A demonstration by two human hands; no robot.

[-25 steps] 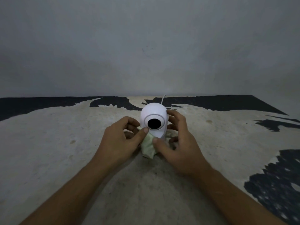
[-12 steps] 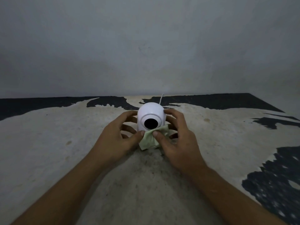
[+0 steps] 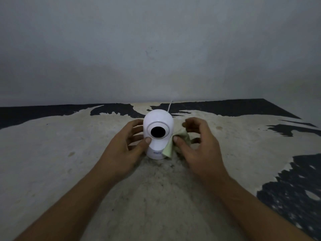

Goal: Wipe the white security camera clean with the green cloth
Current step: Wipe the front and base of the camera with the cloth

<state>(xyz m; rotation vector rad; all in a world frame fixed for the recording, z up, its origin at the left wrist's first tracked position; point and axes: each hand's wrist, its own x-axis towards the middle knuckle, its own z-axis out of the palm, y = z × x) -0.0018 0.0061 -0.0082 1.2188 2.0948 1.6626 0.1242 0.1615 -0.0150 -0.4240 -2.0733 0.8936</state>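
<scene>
The white security camera (image 3: 157, 148) stands upright on the worn surface, its black lens facing me and a thin white cable rising behind it. My left hand (image 3: 125, 146) grips the camera's left side, thumb on the front below the lens. The pale green cloth (image 3: 171, 147) hangs against the camera's right side, pinched in my right hand (image 3: 199, 145) between thumb and fingers. My right fingers are a little off the camera's body.
The surface (image 3: 69, 162) is pale and rough with black patches at the back edge and on the right (image 3: 295, 193). A plain grey wall (image 3: 156, 49) rises directly behind the camera.
The cloth has moved from below the lens in front to the camera's right side, carried by my right hand. The camera's base now shows. My left hand keeps its grip.
</scene>
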